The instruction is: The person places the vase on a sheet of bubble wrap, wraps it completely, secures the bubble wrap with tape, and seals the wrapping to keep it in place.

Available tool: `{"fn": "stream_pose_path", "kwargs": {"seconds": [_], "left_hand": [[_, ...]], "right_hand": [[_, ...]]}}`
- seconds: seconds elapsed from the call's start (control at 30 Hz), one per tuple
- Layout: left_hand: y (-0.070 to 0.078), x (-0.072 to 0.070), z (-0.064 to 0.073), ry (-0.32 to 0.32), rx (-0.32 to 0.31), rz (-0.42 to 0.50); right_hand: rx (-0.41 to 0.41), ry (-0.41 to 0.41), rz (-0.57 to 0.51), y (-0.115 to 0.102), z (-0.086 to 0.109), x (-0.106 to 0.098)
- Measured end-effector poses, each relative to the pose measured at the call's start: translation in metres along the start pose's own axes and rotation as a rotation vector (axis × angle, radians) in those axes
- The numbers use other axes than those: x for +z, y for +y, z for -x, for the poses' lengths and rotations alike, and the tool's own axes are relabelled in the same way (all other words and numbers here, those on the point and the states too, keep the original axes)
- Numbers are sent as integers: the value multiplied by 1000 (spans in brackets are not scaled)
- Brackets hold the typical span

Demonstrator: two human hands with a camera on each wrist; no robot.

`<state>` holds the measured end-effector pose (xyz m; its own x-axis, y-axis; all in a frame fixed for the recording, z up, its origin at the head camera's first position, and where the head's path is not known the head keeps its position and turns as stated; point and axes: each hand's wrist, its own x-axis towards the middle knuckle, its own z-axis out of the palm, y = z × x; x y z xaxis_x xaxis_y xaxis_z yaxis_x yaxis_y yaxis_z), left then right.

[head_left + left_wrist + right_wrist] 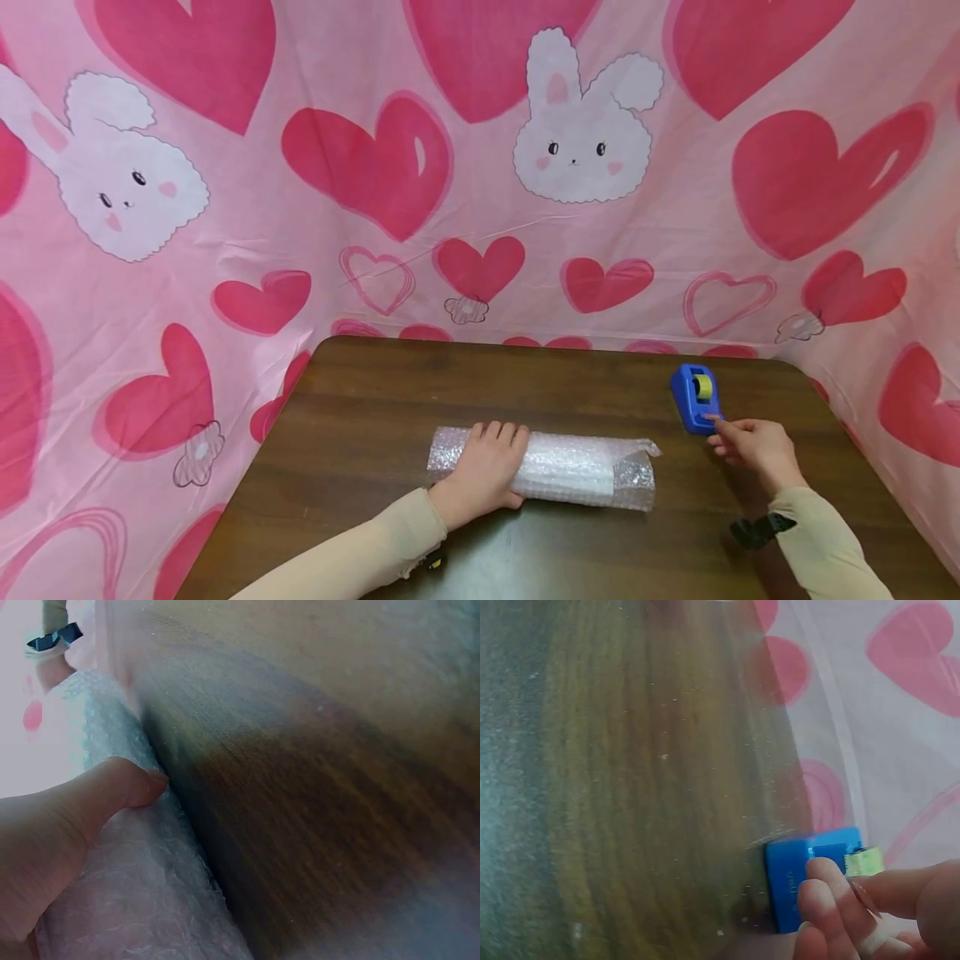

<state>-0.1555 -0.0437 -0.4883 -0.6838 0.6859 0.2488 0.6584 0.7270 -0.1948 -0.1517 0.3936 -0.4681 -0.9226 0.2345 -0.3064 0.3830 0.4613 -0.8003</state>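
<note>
A cylinder-shaped bundle in clear bubble wrap [570, 465] lies sideways on the table, something white showing through the layers. Its loose wrap edge sticks up at the right end. My left hand [486, 471] grips the bundle left of its middle, fingers over the top and thumb [139, 784] along the near side. To the right stands a blue tape dispenser [682, 392] with a yellow-cored roll of tape [702, 387]. At the dispenser's front end, my right hand [763, 454] pinches the tape's end between thumb and forefinger; the fingers partly cover the dispenser in the right wrist view.
The dark wooden table [390, 383] has rounded far corners. A pink cloth [495, 208] printed with hearts and rabbits hangs behind it and along both sides. Each wrist wears a dark strapped device, the right one [763, 530] showing more clearly.
</note>
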Motion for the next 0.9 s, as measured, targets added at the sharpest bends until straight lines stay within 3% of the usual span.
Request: {"fn": "stream_pose_path", "kwargs": {"seconds": [0.3, 0.9], "left_hand": [[0, 1, 0, -5, -2, 7], [0, 0, 0, 8, 0, 13]], "right_hand": [[-21, -66, -92, 5, -5, 4], [31, -116, -112, 5, -17, 2]]}}
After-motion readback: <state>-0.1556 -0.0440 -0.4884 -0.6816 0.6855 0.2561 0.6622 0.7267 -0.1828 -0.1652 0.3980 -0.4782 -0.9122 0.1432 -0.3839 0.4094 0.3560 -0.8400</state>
